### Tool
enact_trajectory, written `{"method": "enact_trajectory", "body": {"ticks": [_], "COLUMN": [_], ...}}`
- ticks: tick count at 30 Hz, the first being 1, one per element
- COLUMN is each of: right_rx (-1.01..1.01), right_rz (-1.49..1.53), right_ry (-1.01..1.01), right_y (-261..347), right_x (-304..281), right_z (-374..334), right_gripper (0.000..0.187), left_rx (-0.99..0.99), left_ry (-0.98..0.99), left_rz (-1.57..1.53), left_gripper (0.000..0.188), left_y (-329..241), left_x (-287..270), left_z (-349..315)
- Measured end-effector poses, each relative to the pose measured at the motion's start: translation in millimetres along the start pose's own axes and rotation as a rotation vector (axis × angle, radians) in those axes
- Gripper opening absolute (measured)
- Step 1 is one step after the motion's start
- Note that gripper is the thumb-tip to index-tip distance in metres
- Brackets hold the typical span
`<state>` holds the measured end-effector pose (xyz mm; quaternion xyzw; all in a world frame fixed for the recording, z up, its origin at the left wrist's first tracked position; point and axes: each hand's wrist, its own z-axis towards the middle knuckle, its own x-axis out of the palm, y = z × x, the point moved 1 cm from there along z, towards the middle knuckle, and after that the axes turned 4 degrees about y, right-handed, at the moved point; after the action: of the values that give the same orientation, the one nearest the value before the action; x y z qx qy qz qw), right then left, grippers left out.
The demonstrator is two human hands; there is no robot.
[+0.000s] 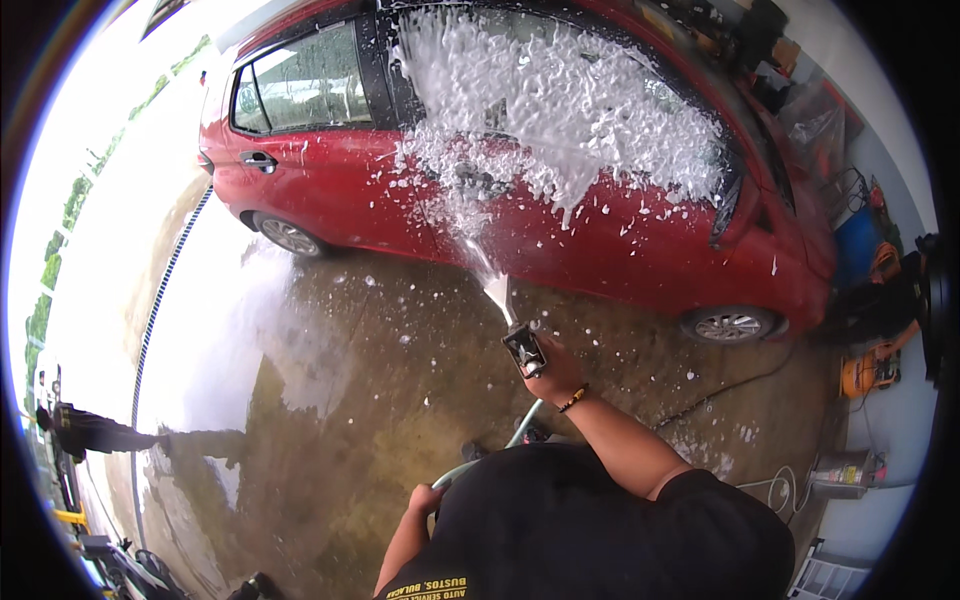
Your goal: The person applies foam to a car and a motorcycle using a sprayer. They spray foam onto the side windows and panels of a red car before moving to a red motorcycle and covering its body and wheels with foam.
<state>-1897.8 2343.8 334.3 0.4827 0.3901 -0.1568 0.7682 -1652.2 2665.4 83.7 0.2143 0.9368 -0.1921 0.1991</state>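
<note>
The foam gun [524, 350] sits in the grasp of the right hand [556, 372], whose fingers wrap its rear body; exactly how each fingertip lies on it is hidden from above. The gun's pale flared nozzle [500, 294] points away from the fingers, toward the far side, and slightly left. A white spray [481, 262] leaves it toward the side of a red hatchback [350, 190] standing across the far side, well apart from the hand. Thick white foam [570, 110] covers much of the front side window and the upper door, with runs lower down. Near and to the left, the left hand [425, 498] has its fingers curled around a pale green hose [525, 425], which bends far and right, out of view beneath the right hand. A beaded bracelet [573, 399] circles the right wrist, and foam flecks dot the wet floor [350, 400].
</note>
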Motion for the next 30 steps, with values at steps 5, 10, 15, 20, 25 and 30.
{"method": "enact_trajectory", "body": {"ticks": [5,10,15,20,25,30], "right_rx": [-0.051,0.105,0.069,0.306,0.179,0.267], "right_rz": [0.191,0.095,0.181,0.085,0.184,0.279], "right_ry": [-0.114,0.122,-0.088,0.160,-0.075,-0.064], "right_y": [-1,-31,-10,-37,-43,-21], "right_x": [6,35,24,51,37,23], "right_z": [14,21,18,12,5,23], "right_gripper": [0.030,0.024,0.022,0.021,0.021,0.022], "left_rx": [-0.081,-0.050,-0.096,-0.040,-0.024,0.184], "left_ry": [0.003,0.019,0.007,-0.005,0.020,-0.213], "left_rz": [0.028,-0.057,-0.035,-0.024,-0.552,-0.823], "left_gripper": [0.067,0.061,0.058,0.056,0.042,0.038], "left_y": [11,19,19,16,-46,-102], "left_x": [3,14,14,7,-17,-49], "left_z": [-12,-12,-11,-15,-33,-12]}}
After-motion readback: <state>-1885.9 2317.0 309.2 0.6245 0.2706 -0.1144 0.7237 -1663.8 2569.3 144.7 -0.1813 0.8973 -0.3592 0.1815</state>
